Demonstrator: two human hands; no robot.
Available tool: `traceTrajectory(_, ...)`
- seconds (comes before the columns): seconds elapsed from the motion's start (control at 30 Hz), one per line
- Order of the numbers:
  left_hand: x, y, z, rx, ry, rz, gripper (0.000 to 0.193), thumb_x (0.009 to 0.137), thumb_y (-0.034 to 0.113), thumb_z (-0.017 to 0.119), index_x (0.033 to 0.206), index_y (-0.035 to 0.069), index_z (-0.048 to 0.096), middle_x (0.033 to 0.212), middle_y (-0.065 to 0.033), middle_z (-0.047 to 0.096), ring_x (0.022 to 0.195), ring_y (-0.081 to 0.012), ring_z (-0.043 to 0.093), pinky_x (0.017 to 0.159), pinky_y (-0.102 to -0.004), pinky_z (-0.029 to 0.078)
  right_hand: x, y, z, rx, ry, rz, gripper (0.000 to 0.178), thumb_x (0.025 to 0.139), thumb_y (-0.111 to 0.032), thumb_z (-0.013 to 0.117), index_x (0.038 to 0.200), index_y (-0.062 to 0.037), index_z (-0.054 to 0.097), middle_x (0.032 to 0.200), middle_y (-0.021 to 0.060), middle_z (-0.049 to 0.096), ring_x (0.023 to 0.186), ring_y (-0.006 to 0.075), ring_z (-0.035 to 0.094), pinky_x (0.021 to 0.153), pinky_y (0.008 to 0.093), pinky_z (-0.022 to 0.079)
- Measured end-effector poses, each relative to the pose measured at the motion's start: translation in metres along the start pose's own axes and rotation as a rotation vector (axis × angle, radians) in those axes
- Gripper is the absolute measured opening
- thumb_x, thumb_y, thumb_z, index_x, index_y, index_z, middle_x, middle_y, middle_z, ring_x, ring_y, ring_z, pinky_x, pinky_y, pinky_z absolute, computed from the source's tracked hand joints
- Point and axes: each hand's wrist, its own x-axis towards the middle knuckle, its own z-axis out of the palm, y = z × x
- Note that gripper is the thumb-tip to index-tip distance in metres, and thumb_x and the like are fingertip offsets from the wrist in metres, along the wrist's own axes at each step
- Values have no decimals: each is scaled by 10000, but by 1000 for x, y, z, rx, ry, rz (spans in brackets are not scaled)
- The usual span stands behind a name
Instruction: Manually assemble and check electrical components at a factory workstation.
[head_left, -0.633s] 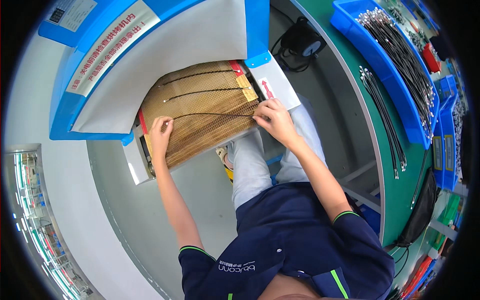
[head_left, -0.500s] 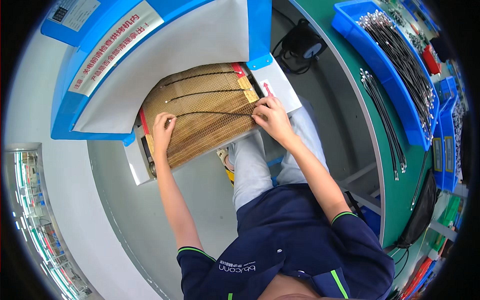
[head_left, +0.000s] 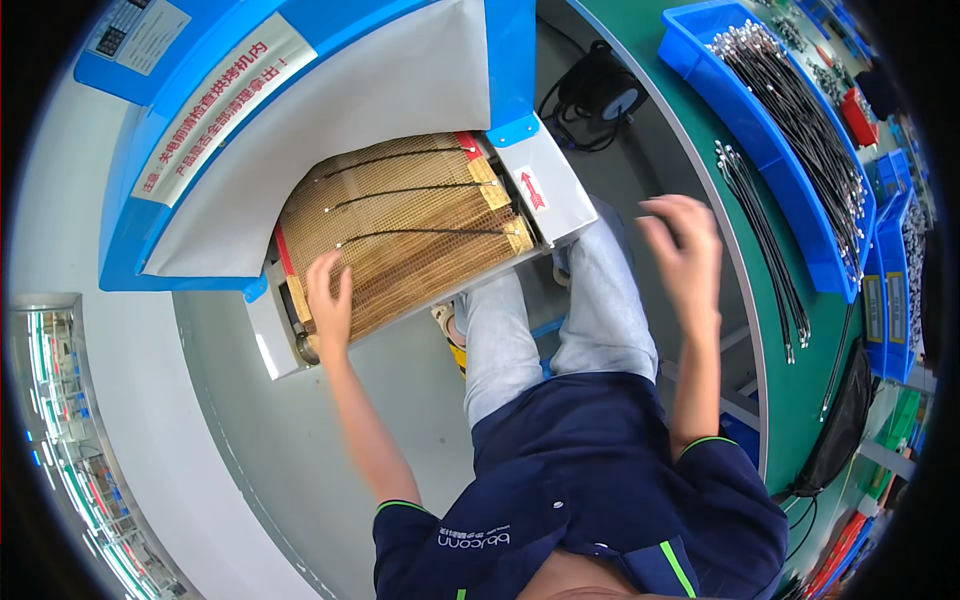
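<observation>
A tan mesh conveyor belt (head_left: pixel 400 215) runs into a blue and grey machine hood (head_left: pixel 330 110). Three thin black cables lie across the belt, the nearest one (head_left: pixel 420 233) just above my left hand (head_left: pixel 328 302), which rests flat on the belt's near left edge. My right hand (head_left: pixel 682 245) hovers in the air with fingers spread and nothing in it, between the belt and the green workbench (head_left: pixel 745 300). A row of loose black cables (head_left: pixel 760 240) lies on that bench, close to my right hand.
A long blue bin (head_left: pixel 740 110) holding several black cables with metal ends stands on the green bench at the right. More blue bins (head_left: pixel 890 270) sit beyond it. A black device with a coiled cord (head_left: pixel 600 95) lies behind the machine. My legs are under the belt's end.
My right hand has left the belt's right edge and swung out to the right toward the bench. My left hand has stayed at the belt's left edge. The cables have ridden further in.
</observation>
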Motion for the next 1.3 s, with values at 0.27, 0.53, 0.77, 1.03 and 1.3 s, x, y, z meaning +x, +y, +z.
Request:
traceTrajectory(0.27,-81,82,54,-317,-182,4,196,813,35,586,1008,40,602,1044,-97,576,1003,-251,543,881,-338,429,-33,97,-125,-589,225,321,210,838,-127,599,1030,-44,614,1029,155,578,964,311,553,864,354,420)
traceTrajectory(0.53,-112,114,81,-463,-321,-17,184,806,20,588,983,55,622,1012,-90,578,950,-257,560,835,-330,439,-32,109,-125,-504,158,393,132,850,-111,566,894,14,564,949,166,583,893,307,557,801,361,426)
traceTrajectory(0.77,-117,117,84,-478,-368,-9,184,808,19,583,984,55,622,1012,-91,577,951,-260,559,836,-334,438,-32,101,-132,-346,431,379,134,894,-131,553,952,-14,581,808,82,609,720,129,555,674,257,448)
traceTrajectory(1.03,-109,122,75,-421,-347,-80,248,825,36,567,1073,47,580,1077,-109,553,1018,-276,530,881,-350,418,-28,53,-120,-216,361,-51,112,837,-35,594,937,-20,643,849,61,630,736,123,582,670,243,464)
traceTrajectory(1.3,-85,151,65,-275,-106,37,298,891,104,504,1176,17,500,1180,-145,489,1107,-297,481,938,-351,389,-48,-4,-24,95,-416,-325,121,744,-68,644,865,-58,639,763,62,598,671,227,603,589,311,493)
